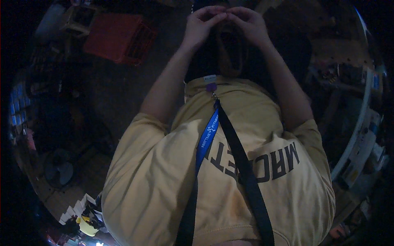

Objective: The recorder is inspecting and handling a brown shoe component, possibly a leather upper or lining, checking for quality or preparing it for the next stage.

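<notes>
My left hand and my right hand meet at the top of the view, out in front of my body. The thumbs and fingertips of both are pinched together and touch each other. Whatever lies between them, if anything, is too small and dark to make out. Just below hangs a loop of brown strap, its upper part dim behind the hands; I cannot tell whether they touch it. A short piece of light chain shows beside the left hand.
A red plastic crate stands on the floor at far left, near a pale box-like frame. A fan is lower left. Shelving with a pale curved edge lies right. A blue and black lanyard hangs over my yellow shirt.
</notes>
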Available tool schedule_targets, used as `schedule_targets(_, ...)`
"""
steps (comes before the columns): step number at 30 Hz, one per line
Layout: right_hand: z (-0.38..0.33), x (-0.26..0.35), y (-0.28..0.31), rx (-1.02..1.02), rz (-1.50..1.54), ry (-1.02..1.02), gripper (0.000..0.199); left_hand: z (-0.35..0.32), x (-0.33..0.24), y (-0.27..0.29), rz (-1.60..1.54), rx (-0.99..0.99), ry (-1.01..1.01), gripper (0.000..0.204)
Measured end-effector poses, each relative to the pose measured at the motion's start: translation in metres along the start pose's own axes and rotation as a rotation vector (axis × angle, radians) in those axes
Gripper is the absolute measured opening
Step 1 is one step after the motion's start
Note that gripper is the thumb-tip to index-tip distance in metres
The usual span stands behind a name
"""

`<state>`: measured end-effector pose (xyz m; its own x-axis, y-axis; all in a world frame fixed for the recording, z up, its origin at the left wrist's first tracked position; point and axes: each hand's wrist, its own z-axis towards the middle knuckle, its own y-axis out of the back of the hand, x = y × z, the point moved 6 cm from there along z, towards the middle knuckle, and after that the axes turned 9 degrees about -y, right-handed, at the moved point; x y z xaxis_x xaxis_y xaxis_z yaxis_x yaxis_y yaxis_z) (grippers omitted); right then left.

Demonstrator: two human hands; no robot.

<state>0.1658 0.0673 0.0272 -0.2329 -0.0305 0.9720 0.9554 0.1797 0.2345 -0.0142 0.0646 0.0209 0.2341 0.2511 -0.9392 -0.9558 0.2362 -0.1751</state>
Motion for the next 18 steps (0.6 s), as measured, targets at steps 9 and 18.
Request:
schedule_targets(9, -0.007, 0.003, 0.0, -0.076, -0.104, -0.048, 0.028, -0.004, -0.008, 0.001, -0.018, -0.091, 0.031, 0.024)
schedule_targets(18, -0.011, 0.003, 0.003, 0.101, 0.04, -0.072, 0.027, 0.004, -0.003, 0.001, -0.073, 0.024, 0.104, 0.026)
